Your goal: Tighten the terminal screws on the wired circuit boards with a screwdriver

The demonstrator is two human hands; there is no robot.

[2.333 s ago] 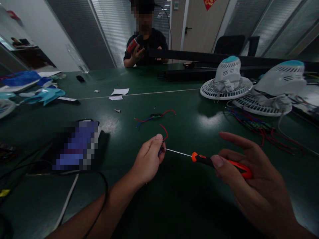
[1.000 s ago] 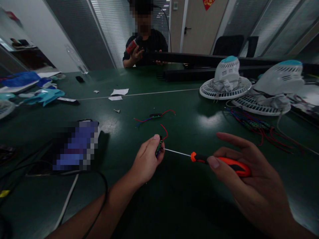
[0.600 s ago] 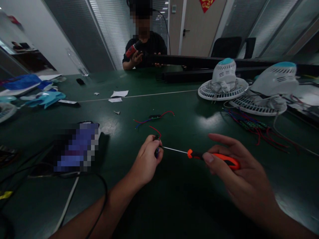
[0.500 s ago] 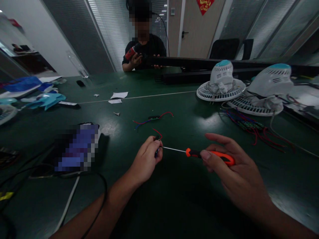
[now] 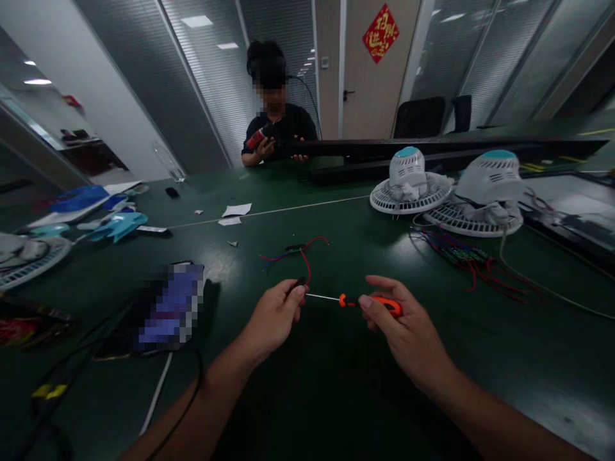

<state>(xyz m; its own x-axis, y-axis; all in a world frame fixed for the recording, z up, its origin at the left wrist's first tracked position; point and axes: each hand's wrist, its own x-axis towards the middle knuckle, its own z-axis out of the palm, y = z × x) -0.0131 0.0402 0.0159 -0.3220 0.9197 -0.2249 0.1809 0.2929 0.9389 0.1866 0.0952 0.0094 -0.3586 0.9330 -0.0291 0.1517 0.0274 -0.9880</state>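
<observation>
My left hand (image 5: pixel 273 315) is closed in a pinch on a small dark circuit board with a red wire (image 5: pixel 305 264) curling up from it. My right hand (image 5: pixel 408 333) grips an orange-handled screwdriver (image 5: pixel 368 301), index finger stretched out above it. The thin metal shaft points left and its tip meets the small board at my left fingertips. Both hands hover just above the dark green table (image 5: pixel 336 384).
Another small board with red and blue wires (image 5: pixel 293 248) lies beyond my hands. Two white fans (image 5: pixel 408 186) lie face down at the right beside a wire bundle (image 5: pixel 461 256). A blurred phone (image 5: pixel 168 306) and cables sit left. A person (image 5: pixel 276 131) sits across holding a red tool.
The view has tilted up and back, so my hands appear smaller and farther away. The red wire now points upward. The screwdriver tip stays at the board.
</observation>
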